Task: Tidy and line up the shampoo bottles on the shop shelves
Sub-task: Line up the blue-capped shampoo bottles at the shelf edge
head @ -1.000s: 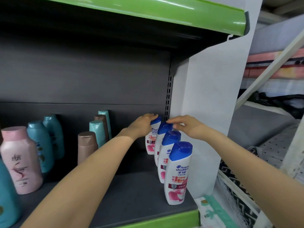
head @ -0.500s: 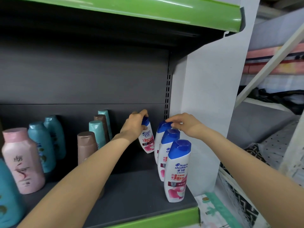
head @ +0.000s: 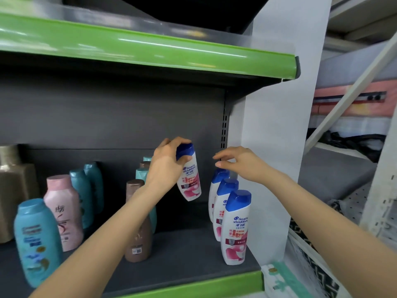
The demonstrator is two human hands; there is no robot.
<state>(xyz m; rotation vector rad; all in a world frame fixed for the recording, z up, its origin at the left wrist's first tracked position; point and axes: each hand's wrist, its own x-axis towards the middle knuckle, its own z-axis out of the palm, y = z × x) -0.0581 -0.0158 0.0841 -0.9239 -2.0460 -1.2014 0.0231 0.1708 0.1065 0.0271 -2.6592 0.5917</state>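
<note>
My left hand (head: 166, 166) gripped a glossy white Head & Shoulders bottle (head: 189, 175) by its rounded blue cap, holding it tilted above the dark matte shelf (head: 182, 257). My right hand (head: 240, 163) hovered with loose, slightly curled fingers holding nothing, just over the rearmost blue cap in the row of three matching bottles (head: 235, 227) beside the white side panel (head: 277, 147).

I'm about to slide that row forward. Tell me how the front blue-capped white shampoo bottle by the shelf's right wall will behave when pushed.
The front blue-capped white shampoo bottle is tall on a narrow base, so a push near its cap would probably tip it. Its glossy plastic likely slides easily on the dark shelf board. It looks rigid. If it falls backward, it could knock the two matching bottles behind it.
</note>
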